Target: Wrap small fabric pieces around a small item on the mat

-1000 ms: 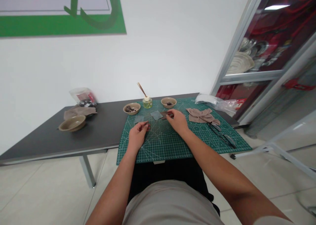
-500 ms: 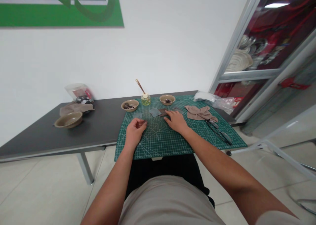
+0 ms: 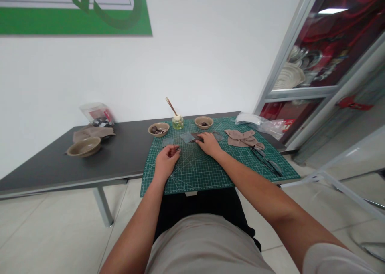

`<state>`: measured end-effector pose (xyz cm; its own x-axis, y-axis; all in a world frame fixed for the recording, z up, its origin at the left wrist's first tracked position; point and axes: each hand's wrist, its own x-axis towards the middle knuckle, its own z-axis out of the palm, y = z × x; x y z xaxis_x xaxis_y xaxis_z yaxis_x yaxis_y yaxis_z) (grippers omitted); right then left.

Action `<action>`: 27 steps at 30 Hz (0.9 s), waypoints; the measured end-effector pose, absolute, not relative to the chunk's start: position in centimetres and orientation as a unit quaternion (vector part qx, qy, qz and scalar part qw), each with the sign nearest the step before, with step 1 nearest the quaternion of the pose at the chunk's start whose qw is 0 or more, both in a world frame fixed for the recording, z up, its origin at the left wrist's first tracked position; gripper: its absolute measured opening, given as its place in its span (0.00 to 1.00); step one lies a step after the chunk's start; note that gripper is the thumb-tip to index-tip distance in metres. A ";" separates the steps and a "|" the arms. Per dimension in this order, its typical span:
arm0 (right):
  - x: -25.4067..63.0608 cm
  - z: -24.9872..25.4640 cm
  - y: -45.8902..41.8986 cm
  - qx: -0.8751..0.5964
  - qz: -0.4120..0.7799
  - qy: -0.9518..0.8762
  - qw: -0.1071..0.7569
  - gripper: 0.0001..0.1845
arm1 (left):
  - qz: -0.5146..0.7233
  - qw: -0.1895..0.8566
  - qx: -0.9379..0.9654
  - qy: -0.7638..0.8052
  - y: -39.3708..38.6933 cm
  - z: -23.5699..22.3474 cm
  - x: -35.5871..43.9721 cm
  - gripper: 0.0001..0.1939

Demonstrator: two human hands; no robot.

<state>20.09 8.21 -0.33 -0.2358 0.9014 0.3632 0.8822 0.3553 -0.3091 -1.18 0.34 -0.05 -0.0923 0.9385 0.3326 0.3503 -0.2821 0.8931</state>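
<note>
On a green cutting mat [image 3: 210, 174], my left hand [image 3: 166, 160] rests with its fingers curled in a pinch around something small and dark that I cannot make out. My right hand [image 3: 208, 144] lies farther back, fingers pressed onto a dark brown fabric square [image 3: 197, 136]. Grey fabric squares [image 3: 187, 137] lie beside it, one [image 3: 167, 142] just beyond my left hand. Behind them stand two small tan bowls [image 3: 158, 129] [image 3: 203, 122] with dark pieces and a small green glass bottle [image 3: 177, 122] with sticks.
Beige cloth [image 3: 243, 138] and black scissors [image 3: 266, 160] lie on the mat's right side. A clear plastic bag [image 3: 261, 123] sits at the table's right end. On the dark table [image 3: 120, 162] to the left are an empty tan bowl [image 3: 84, 147], folded cloth and a plastic bag. A glass cabinet stands at right.
My right hand has slid a little left over the dark fabric square. The left hand has stayed in its pinch at nearly the same spot. The camera view shifted slightly.
</note>
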 end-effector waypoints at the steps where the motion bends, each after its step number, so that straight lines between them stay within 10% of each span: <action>1: 20.5 -0.3 8.1 -0.583 0.005 -0.771 0.255 0.20 | 0.516 0.283 0.613 0.528 0.3 0.0 -1.1 0.13; 10: 24.3 0.1 8.6 -0.677 0.022 -0.726 0.120 0.32 | 0.496 0.281 0.626 0.532 0.5 0.0 -1.2 0.13; 27: 25.2 3.0 6.3 -0.674 -0.074 -0.690 0.255 0.17 | 0.493 0.301 0.636 0.512 0.9 -0.8 -1.3 0.14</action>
